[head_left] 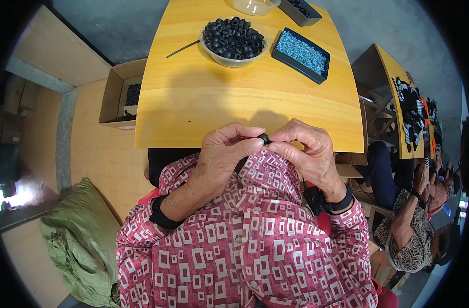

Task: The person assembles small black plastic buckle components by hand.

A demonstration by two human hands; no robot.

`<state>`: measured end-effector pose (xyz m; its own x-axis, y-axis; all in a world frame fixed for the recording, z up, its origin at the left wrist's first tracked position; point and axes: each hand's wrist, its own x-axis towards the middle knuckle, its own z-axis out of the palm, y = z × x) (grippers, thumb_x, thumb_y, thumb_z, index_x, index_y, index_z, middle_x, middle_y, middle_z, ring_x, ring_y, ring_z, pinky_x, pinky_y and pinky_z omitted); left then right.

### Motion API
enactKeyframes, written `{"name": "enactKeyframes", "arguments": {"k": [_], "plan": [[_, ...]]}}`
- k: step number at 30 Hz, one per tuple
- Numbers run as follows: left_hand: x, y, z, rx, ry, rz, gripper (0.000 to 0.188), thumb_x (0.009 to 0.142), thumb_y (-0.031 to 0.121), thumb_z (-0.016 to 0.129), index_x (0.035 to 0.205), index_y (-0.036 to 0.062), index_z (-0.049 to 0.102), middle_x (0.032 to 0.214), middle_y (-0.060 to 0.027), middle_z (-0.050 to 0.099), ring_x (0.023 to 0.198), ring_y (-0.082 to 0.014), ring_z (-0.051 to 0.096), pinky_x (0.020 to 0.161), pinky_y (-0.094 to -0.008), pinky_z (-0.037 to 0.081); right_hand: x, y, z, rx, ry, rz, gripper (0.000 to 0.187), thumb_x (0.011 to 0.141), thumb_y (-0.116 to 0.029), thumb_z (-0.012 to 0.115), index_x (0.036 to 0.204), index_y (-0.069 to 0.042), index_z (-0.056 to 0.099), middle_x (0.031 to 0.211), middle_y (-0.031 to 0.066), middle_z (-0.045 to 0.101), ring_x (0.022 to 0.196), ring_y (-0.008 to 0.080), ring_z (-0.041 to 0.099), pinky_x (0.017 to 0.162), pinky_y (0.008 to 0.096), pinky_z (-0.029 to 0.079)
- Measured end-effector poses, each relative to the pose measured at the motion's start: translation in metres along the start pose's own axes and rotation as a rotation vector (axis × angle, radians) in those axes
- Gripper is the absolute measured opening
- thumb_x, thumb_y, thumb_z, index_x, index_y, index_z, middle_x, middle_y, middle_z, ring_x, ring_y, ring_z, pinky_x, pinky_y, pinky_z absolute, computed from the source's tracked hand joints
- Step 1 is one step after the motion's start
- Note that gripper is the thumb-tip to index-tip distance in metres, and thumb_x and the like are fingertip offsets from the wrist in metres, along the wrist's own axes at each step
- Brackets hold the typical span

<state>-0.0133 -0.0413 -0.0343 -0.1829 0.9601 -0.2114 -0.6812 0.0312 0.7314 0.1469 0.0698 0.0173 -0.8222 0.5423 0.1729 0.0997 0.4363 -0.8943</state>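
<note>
Just off the near edge of the table, my two hands meet over my lap at a small round black plastic piece (265, 138). My left hand (227, 148) pinches it between thumb and fingertips. Close against its right side, the thumb and forefinger of my right hand (309, 149) are pressed together; whatever is between them is too small to make out. A clear round bowl (239, 63) farther up holds a heap of hollow black pieces (234, 38) that look alike. Right of it lies a black tray (297, 72) full of tiny bluish shiny parts (301, 51).
A thin dark stick (183, 49) leans out from the bowl's left. At the far edge stand another clear bowl (255, 6) and a dark bin (301, 13). A cardboard box (111, 102) and green sack (80, 231) are on the left. People sit at another table (386, 66) on the right.
</note>
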Motion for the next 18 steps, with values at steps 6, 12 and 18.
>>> {"name": "enactKeyframes", "arguments": {"k": [6, 12, 18], "plan": [[-0.001, 0.003, 0.0, 0.284, -0.056, 0.078, 0.022, 0.085, -0.003, 0.065, 0.107, -0.0003, 0.064, 0.099, -0.0052, 0.066, 0.089, -0.01, 0.062, 0.081, -0.0213, 0.05, -0.005, 0.005, -0.003, 0.175, -0.069, 0.107, 0.02, 0.08, -0.004, 0.072, 0.099, -0.001, 0.069, 0.09, 0.0048, 0.067, 0.08, 0.01, 0.062, 0.072, 0.0242, 0.05], [-0.001, 0.018, 0.006, 0.442, -0.108, 0.077, 0.064, 0.084, -0.008, 0.063, 0.14, 0.0039, 0.034, 0.099, -0.0085, 0.067, 0.09, -0.009, 0.062, 0.082, -0.0204, 0.049, -0.002, 0.014, -0.009, -0.131, -0.176, -0.161, 0.038, 0.072, -0.011, 0.077, 0.109, -0.005, 0.069, 0.077, 0.0076, 0.065, 0.067, 0.0178, 0.06, 0.064, 0.0311, 0.048], [-0.002, 0.013, 0.01, 0.311, -0.08, 0.075, 0.067, 0.083, -0.005, 0.063, 0.141, 0.0033, 0.031, 0.096, -0.0096, 0.067, 0.088, -0.0097, 0.061, 0.079, -0.0218, 0.05, 0.003, 0.011, -0.006, -0.3, -0.113, -0.343, 0.04, 0.069, -0.012, 0.077, 0.107, -0.003, 0.069, 0.077, 0.0081, 0.064, 0.068, 0.0215, 0.059, 0.063, 0.0326, 0.048]]}}
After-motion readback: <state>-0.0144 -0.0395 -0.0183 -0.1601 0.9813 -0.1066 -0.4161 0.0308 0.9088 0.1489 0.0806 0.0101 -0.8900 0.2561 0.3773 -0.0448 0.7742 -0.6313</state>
